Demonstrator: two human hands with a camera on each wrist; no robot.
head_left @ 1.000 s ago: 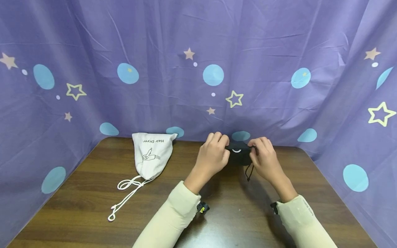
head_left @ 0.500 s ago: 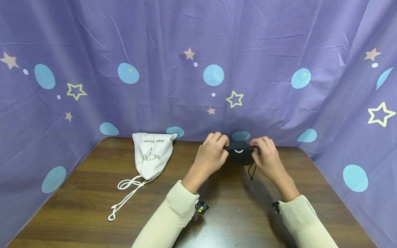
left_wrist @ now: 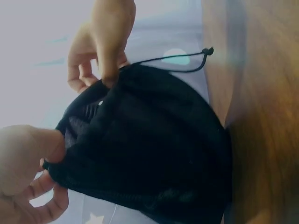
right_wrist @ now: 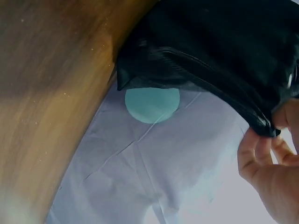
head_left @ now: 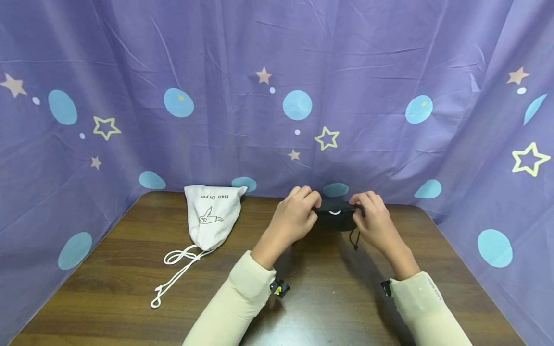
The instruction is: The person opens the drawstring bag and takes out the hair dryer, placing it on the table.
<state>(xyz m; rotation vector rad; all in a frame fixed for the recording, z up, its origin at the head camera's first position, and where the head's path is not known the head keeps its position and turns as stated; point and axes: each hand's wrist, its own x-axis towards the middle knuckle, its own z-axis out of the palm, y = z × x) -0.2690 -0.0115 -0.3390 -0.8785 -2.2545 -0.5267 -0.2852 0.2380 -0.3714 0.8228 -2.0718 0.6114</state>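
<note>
In the head view a black drawstring pouch [head_left: 334,222] hangs between the two hands at the table's back edge, its mouth upward. My left hand [head_left: 295,214] pinches the left end of its rim. At the right end, my right hand [head_left: 373,218] pinches the rim between thumb and fingers. A black cord [head_left: 355,239] dangles beside the right hand. The left wrist view shows the pouch's mouth parted, with a ribbed dark thing [left_wrist: 91,109] and a small white spot inside. A white curved mark also shows at the rim in the head view.
A white cloth bag [head_left: 213,216] printed "Hair Dryer" lies at the back left of the wooden table [head_left: 130,283], its white cord [head_left: 182,269] trailing forward. A purple curtain [head_left: 242,96] with stars and dots stands behind the table and along both sides.
The right hand has shifted slightly rightward, spreading the pouch's rim wider and flatter between the hands. The dangling cord has moved right with it. The white bag lies still.
</note>
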